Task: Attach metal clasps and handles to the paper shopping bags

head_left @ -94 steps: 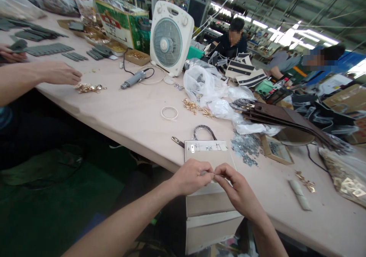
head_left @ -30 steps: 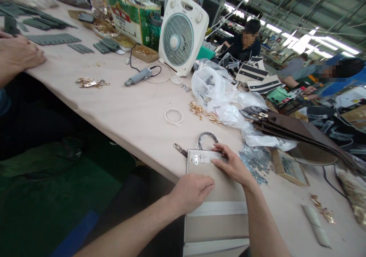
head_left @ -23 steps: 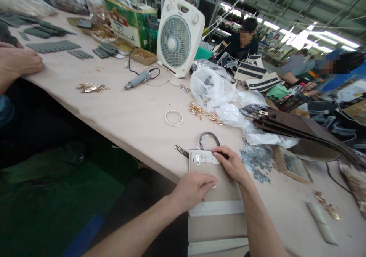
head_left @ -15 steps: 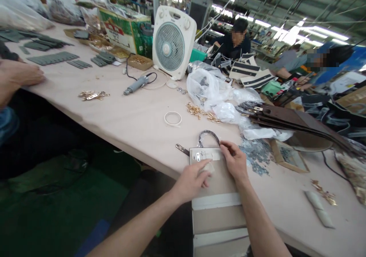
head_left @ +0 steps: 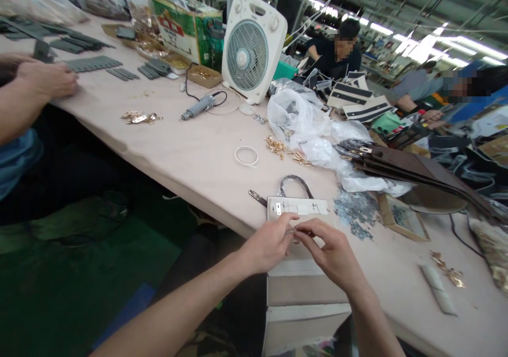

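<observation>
My left hand and my right hand meet over a flat beige bag panel, their fingertips pinching a small thin item that is too small to identify. A white paper strip with small marks lies along the panel's far end. Just beyond it curves a dark loop handle, and a metal-tipped strap end sticks out to the left. My hands hide the panel's middle.
A co-worker's hands rest near grey strips at the far left. Along the table lie gold fittings, a grey electric screwdriver, a white fan, a plastic bag, brown straps and scattered grey metal pieces.
My hands have lifted from lying on the panel and come together, fingertips pinching at its middle. The panel sits slightly further right in view. The co-worker's hands have shifted a little.
</observation>
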Action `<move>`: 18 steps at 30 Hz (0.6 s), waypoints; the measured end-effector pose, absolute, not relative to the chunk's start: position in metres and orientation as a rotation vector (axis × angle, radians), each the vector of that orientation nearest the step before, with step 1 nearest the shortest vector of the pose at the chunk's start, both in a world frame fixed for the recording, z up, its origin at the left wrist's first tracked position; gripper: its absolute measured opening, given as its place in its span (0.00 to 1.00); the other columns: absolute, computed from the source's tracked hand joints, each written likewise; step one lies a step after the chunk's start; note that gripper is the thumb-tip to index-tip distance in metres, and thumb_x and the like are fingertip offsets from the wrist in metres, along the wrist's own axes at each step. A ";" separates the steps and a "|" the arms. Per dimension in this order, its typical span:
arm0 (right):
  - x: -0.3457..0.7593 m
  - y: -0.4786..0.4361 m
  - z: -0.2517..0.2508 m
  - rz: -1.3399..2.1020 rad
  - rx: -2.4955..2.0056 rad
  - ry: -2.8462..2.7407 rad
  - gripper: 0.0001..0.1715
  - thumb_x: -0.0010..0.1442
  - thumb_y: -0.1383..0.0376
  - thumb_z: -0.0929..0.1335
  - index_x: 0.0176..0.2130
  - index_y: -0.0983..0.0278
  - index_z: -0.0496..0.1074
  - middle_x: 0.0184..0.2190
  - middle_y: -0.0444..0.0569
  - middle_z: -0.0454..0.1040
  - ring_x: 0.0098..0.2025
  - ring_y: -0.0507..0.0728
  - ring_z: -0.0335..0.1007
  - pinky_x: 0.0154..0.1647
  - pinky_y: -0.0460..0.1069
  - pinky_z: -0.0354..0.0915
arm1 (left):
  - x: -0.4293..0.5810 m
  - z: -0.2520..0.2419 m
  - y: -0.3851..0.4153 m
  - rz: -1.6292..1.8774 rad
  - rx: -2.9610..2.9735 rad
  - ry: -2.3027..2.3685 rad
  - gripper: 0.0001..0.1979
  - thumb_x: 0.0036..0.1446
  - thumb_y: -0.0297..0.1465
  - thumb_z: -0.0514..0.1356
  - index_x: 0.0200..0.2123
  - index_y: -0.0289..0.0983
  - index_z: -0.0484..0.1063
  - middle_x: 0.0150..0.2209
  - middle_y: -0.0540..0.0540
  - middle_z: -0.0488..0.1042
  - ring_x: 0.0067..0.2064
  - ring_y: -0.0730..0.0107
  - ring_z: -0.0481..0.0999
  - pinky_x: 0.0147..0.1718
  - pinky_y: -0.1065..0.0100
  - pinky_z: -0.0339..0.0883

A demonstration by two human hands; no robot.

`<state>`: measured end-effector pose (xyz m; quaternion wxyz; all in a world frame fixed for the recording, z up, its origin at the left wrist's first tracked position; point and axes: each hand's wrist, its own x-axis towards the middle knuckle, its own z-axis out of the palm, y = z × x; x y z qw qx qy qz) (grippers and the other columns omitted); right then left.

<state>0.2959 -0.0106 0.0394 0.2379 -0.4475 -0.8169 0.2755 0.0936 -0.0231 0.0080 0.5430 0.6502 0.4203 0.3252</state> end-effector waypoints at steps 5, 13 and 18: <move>0.298 -0.012 0.037 0.814 -1.277 -2.187 0.07 0.71 0.58 0.70 0.44 0.56 0.79 0.41 0.48 0.80 0.42 0.60 0.77 0.44 0.53 0.72 | 0.092 0.004 -0.024 0.793 1.405 0.970 0.11 0.69 0.33 0.54 0.48 0.36 0.73 0.28 0.49 0.79 0.33 0.65 0.82 0.36 0.68 0.73; 0.298 -0.016 0.034 0.978 -1.345 -2.103 0.10 0.70 0.55 0.70 0.43 0.58 0.78 0.39 0.48 0.80 0.41 0.59 0.77 0.45 0.52 0.72 | 0.087 0.000 -0.025 0.855 1.429 0.961 0.11 0.68 0.33 0.56 0.38 0.36 0.78 0.26 0.49 0.78 0.30 0.68 0.80 0.36 0.70 0.72; 0.294 -0.019 0.033 1.071 -1.339 -2.068 0.10 0.73 0.56 0.67 0.42 0.58 0.73 0.36 0.45 0.76 0.39 0.56 0.73 0.42 0.49 0.68 | 0.083 0.001 -0.027 0.880 1.432 0.921 0.11 0.68 0.33 0.57 0.40 0.36 0.79 0.27 0.50 0.78 0.30 0.70 0.79 0.34 0.72 0.70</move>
